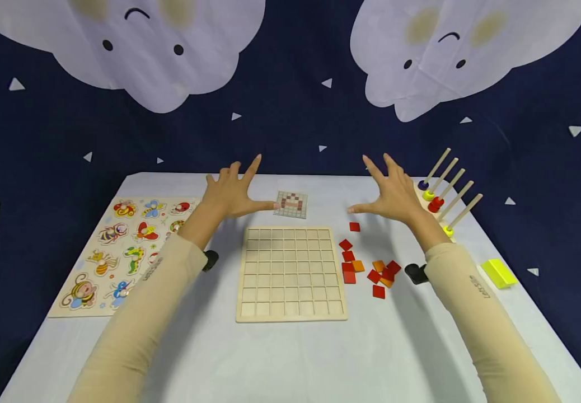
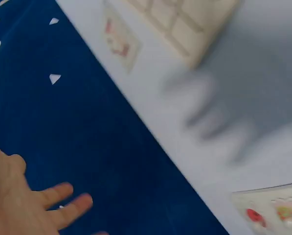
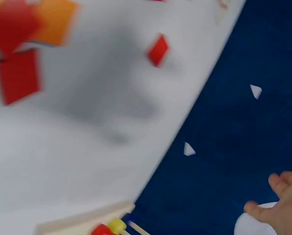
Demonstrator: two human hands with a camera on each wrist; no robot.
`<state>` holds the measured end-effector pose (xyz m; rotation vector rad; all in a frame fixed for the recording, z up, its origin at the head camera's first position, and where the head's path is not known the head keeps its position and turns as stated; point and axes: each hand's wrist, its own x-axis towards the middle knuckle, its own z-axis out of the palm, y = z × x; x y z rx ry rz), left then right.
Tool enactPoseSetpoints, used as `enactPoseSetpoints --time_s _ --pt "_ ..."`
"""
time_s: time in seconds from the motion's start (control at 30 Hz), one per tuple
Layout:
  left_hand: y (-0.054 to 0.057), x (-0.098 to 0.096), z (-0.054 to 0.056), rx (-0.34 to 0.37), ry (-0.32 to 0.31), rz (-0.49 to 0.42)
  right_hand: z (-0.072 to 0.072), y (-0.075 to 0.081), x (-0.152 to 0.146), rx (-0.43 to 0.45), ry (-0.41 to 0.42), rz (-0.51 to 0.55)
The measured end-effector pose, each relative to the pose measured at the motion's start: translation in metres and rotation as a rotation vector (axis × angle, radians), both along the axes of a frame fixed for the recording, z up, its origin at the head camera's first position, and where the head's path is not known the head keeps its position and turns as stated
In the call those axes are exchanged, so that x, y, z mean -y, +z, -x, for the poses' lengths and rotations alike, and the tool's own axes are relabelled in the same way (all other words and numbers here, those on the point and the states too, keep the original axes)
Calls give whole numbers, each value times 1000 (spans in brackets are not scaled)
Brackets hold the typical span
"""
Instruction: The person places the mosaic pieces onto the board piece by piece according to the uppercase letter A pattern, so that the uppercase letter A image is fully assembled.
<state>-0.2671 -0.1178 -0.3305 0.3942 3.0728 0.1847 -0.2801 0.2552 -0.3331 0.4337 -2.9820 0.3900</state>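
Note:
Both hands are raised above the far part of the table with fingers spread, holding nothing. My left hand [image 1: 228,196] is up and left of a small pattern card [image 1: 291,205], its thumb overlapping the card's edge in the head view. On the other side, my right hand [image 1: 392,193] hovers between the loose tiles and the peg stand. A wooden grid board [image 1: 290,274] lies between the forearms, its squares bare. Red tiles [image 1: 378,291] and a few orange tiles [image 1: 358,266] are scattered to its right, some overlapping.
An insect picture board [image 1: 94,268] lies at the left, partly under the left forearm. At the far right a peg stand [image 3: 82,223] carries coloured rings [image 1: 435,204] on slanting pegs. A yellow block [image 1: 499,273] sits near the right edge. Dark cloth [image 1: 290,140] hangs behind.

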Motion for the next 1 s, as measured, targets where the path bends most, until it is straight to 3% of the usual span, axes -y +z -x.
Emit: enactPoseSetpoints --time_s 0.17,0.3,0.57,1.0 --pt "-22 19 -22 -109 -93 18 -15 -31 -7 14 90 72" --pt "-40 32 -39 -123 -124 -2 -23 -52 -12 34 137 68" --pt "-68 41 -61 -48 -118 -108 -27 -75 -23 88 137 42" --pt "-94 48 -87 155 -94 -264 -18 -89 -32 123 133 60"
